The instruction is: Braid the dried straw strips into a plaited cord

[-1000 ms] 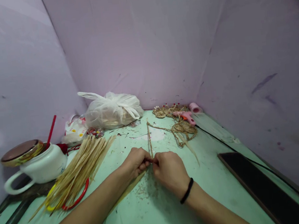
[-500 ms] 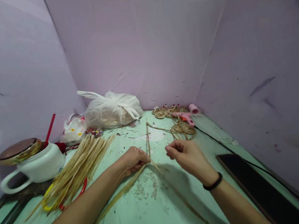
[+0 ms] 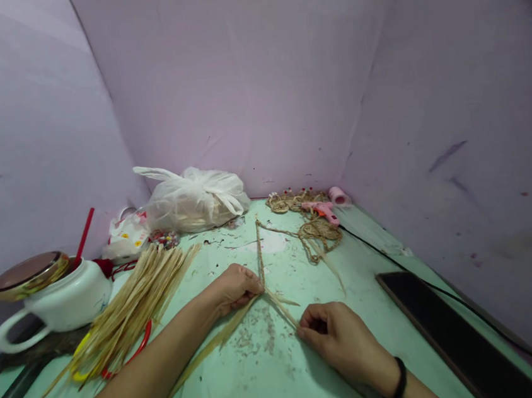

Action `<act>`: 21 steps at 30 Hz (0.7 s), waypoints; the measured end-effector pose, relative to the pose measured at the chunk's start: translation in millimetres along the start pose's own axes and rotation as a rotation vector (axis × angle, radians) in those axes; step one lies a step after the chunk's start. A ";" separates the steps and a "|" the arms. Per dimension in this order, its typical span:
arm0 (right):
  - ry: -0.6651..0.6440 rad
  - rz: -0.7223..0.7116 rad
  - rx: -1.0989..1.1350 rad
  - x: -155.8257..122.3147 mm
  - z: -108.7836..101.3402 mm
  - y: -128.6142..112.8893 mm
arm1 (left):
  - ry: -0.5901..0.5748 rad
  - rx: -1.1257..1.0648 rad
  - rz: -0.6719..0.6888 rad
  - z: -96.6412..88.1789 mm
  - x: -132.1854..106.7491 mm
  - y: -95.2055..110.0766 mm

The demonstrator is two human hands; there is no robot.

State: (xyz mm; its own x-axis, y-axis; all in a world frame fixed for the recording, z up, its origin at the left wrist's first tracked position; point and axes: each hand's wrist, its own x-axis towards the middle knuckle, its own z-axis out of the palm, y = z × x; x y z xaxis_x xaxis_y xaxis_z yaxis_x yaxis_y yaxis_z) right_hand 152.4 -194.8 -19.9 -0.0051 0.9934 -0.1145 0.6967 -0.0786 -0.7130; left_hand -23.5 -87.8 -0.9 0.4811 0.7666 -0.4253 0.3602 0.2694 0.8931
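My left hand [image 3: 240, 287] pinches the near end of a thin braided straw cord [image 3: 260, 253], which runs straight away from me and then bends right toward a coiled heap of cord [image 3: 320, 234]. Loose straw strands leave the pinch. One strand [image 3: 215, 345] passes down along my left forearm. Another strand [image 3: 281, 310] slants right to my right hand [image 3: 335, 337], whose thumb and fingers are closed on it. A black band circles my right wrist.
At left lie a bundle of dry straw [image 3: 135, 308], a white mug [image 3: 70, 302] and red-and-yellow-handled scissors [image 3: 145, 341]. A white plastic bag [image 3: 194, 200] sits at the back. Rightward are a pink glue gun [image 3: 322, 211], its black cord and a dark flat slab [image 3: 442, 332].
My right hand has come down toward me and closed on a straw strand, now drawn taut. A loose strand now lies near the coiled cord. My left hand keeps its pinch.
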 end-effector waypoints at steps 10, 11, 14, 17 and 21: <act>-0.020 -0.029 -0.014 -2.6 -2.7 -1.5 | -0.014 0.020 -0.007 -0.3 0.7 0.1; -0.024 -0.029 -0.020 -2.9 -2.7 -1.9 | -0.018 0.017 -0.004 -0.3 0.8 -0.1; -0.025 -0.022 -0.023 -4.7 -1.5 -0.9 | -0.028 0.013 -0.005 -0.1 0.6 0.3; -0.037 -0.017 0.025 -4.8 -2.5 2.0 | -0.005 -0.006 -0.020 -0.6 0.4 1.4; 0.087 -0.033 0.159 9.5 -15.1 -6.9 | -0.018 -0.074 -0.016 -3.3 2.1 0.3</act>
State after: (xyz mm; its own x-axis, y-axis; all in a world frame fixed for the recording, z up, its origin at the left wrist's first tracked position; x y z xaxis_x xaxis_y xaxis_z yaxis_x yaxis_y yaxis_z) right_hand 158.3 -183.5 -5.7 0.0409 0.9986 -0.0343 0.5748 -0.0516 -0.8167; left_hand -25.0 -84.2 -1.0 0.4905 0.7510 -0.4421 0.3082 0.3250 0.8941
